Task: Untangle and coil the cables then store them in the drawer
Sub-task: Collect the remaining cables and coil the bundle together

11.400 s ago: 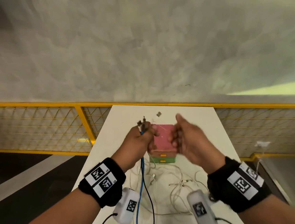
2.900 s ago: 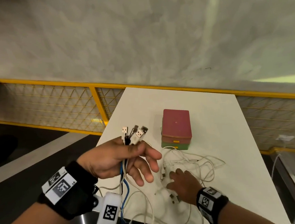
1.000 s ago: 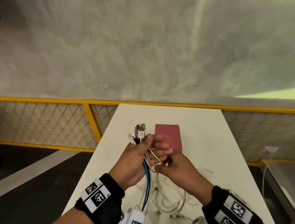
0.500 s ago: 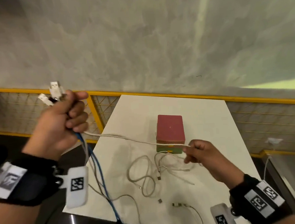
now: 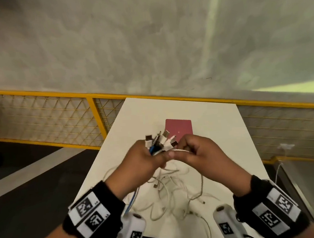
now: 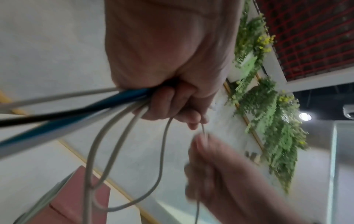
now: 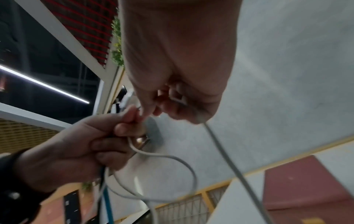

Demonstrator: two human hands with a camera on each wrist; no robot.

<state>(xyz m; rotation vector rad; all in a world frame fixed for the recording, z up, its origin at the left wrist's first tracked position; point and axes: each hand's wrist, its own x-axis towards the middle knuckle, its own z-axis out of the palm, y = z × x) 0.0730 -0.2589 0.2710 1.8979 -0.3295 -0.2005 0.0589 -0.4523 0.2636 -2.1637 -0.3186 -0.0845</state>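
Cables (image 5: 159, 146) bunch in the left hand (image 5: 142, 163) grip above the tabletop (image 5: 219, 132); the right hand (image 5: 198, 153) pinches one white cable (image 5: 181, 150) beside it. Pulling hard could tighten snags in the loose tangle (image 5: 169, 189) below.

Both forearms reach forward, wrists banded, and the hands meet above the table (image 5: 218, 125). The left hand (image 5: 142, 160) is a closed fist round a bundle of cables (image 5: 159, 144), plug ends fanning out above its knuckles. The right hand (image 5: 196, 151), touching the left at the fingertips, pinches one white cable (image 5: 181, 150) between thumb and curled fingers.
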